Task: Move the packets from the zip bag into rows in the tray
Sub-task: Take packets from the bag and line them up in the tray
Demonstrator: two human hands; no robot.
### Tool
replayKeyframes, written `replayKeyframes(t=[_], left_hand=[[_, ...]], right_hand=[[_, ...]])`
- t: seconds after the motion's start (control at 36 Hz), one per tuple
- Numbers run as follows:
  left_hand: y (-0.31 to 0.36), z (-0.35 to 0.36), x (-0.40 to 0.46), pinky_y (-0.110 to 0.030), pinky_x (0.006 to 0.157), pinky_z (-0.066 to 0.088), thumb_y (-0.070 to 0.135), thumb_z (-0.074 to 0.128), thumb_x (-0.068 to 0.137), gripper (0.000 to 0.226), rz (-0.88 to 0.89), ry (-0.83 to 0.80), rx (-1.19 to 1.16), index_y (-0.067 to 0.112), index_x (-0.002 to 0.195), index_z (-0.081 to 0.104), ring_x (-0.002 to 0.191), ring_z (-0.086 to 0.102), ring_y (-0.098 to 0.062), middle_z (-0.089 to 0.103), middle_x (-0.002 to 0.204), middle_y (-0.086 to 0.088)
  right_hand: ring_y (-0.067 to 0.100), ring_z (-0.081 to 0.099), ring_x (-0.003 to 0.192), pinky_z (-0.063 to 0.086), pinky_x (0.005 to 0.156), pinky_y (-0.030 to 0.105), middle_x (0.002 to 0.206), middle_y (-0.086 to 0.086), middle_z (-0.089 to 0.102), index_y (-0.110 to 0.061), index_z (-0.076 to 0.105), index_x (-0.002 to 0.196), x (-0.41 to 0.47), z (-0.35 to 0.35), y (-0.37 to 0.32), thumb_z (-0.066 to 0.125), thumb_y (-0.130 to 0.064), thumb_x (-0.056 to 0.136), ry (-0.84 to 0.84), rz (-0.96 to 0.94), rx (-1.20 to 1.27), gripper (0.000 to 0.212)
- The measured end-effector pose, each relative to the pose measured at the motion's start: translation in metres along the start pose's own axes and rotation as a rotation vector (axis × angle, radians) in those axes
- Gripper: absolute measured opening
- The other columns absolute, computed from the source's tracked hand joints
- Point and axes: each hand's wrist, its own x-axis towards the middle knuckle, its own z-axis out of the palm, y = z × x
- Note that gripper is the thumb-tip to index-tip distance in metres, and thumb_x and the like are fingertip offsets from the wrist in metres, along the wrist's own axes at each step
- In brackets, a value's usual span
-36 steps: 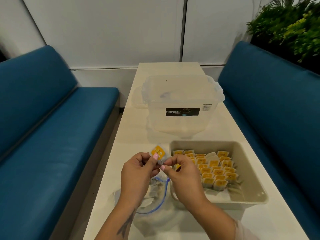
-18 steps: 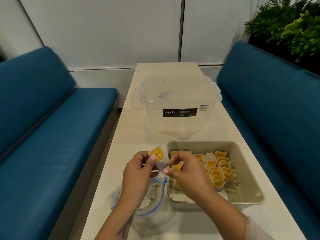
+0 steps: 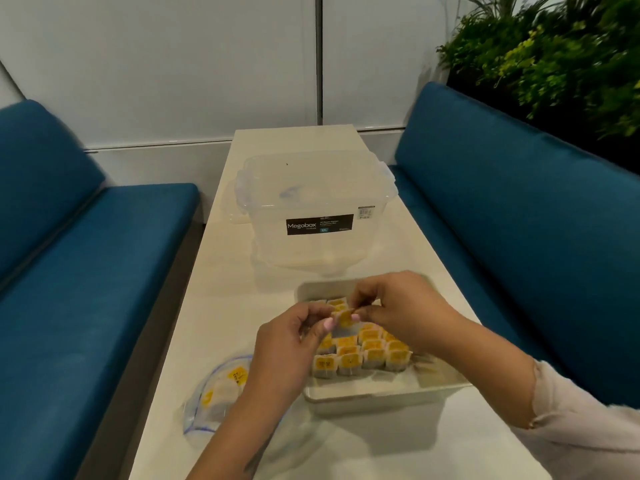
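Note:
A beige tray (image 3: pixel 388 393) sits near the table's front, holding several yellow-labelled packets in rows (image 3: pixel 360 358). My left hand (image 3: pixel 291 344) and my right hand (image 3: pixel 398 306) hover over the tray's far left part. Together they pinch one yellow-labelled packet (image 3: pixel 344 317) between their fingertips. The clear zip bag (image 3: pixel 221 393) with a blue seal lies on the table left of the tray, with a few packets still inside; my left forearm hides part of it.
A clear lidded storage box (image 3: pixel 311 209) labelled Megabox stands on the white table (image 3: pixel 214 306) behind the tray. Blue benches (image 3: pixel 86 289) run along both sides. Green plants (image 3: pixel 554 57) fill the upper right corner.
Both hands have carried the packet to the right, from above the zip bag to over the tray's left rows. The camera view has shifted a little.

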Motion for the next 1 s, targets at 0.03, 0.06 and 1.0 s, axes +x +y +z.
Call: replayKeyframes(t=[0.03,0.06,1.0], left_hand=[[-0.002,0.001,0.001,-0.008,0.074,0.046,0.021,0.066,0.086,0.018,-0.001,-0.001,0.004,0.037,0.094,0.067,0.086,0.062,0.01,0.07,0.09,0.023],[-0.004,0.001,0.001,-0.007,0.077,0.045,0.022,0.064,0.088,0.021,-0.004,0.003,0.019,0.038,0.101,0.066,0.091,0.061,0.009,0.068,0.097,0.024],[-0.032,0.015,-0.022,-0.001,0.083,0.035,-0.004,0.049,0.092,0.044,-0.097,0.006,0.121,0.036,0.107,0.057,0.12,0.051,-0.008,0.057,0.126,0.013]], right_hand=[[0.004,0.058,0.079,0.046,0.071,0.023,0.082,-0.016,0.066,-0.034,0.067,0.084,-0.002,-0.005,0.007,0.069,-0.031,0.084,0.007,0.015,-0.006,0.004],[0.004,0.058,0.079,0.045,0.069,0.021,0.08,-0.017,0.064,-0.035,0.064,0.08,-0.004,-0.009,0.014,0.07,-0.03,0.083,0.017,0.032,-0.007,0.009],[0.011,0.045,0.09,0.036,0.086,0.03,0.092,-0.009,0.061,-0.031,0.069,0.097,-0.013,0.049,0.121,0.058,-0.051,0.086,0.052,0.275,-0.626,0.025]])
